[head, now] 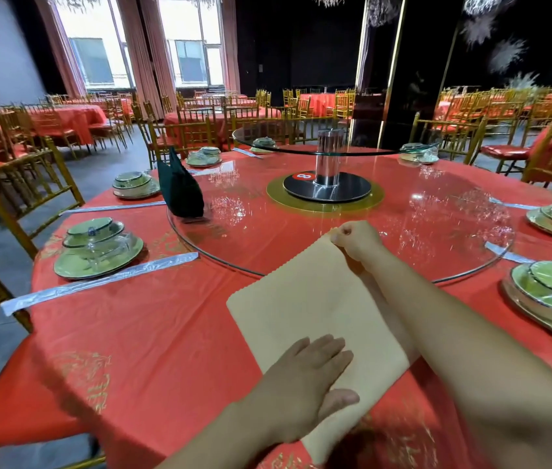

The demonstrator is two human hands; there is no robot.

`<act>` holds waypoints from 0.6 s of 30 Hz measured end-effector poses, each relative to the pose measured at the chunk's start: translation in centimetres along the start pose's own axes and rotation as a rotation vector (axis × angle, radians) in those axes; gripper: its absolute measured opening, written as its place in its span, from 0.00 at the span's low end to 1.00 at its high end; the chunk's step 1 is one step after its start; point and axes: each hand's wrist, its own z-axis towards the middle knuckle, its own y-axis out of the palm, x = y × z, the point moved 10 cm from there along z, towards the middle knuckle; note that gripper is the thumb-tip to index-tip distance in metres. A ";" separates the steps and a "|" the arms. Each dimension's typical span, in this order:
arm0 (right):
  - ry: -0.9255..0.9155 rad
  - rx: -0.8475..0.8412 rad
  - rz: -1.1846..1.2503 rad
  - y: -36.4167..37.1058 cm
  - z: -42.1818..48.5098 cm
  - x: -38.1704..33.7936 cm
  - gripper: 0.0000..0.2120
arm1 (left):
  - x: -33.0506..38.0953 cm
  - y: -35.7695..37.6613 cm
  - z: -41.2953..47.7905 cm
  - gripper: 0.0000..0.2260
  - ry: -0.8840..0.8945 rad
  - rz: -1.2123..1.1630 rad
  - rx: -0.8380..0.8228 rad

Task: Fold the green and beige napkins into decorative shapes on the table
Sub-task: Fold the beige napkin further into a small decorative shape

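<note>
Beige napkin [318,309] lies flat on the table [152,333]; left hand [305,384] presses it, fingers [322,350] straight; right hand [357,240] pinches the far corner; probably an early fold, needing that corner carried across squarely.

Flat napkin [318,306] lies before the glass turntable [437,211], corner over its near rim — standing napkin [180,187] on its left edge.

Beige napkin [318,306]: plain, zigzag-cut edge. Lies spread flat, diamond-wise, on red cloth [152,333] at near table edge. Far corner lifted over rim of glass turntable [437,211].
Dark green napkin [180,187]: folded, stands upright on the turntable's left side, well apart.
</note>
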 end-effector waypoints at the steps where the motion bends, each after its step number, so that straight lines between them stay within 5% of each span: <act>1: -0.007 0.006 -0.021 0.0 0.1 0.1 0.18 | -0.3 0.4 -0.1 0.28 -0.015 0.042 -0.020; 8: -0.032 0.100 -0.029 0.2 0.6 0.5 0.08 | -0.7 1.3 -0.1 0.31 -0.076 0.163 -0.117; 14: 0.001 0.111 -0.038 -0.1 0.2 0.9 0.10 | -0.6 1.9 -0.1 0.33 -0.075 0.231 -0.181; 18: -0.251 0.073 -0.069 -0.4 -6.6 -2.3 0.19 | 0.3 0.8 0.2 0.38 -0.039 0.183 -0.132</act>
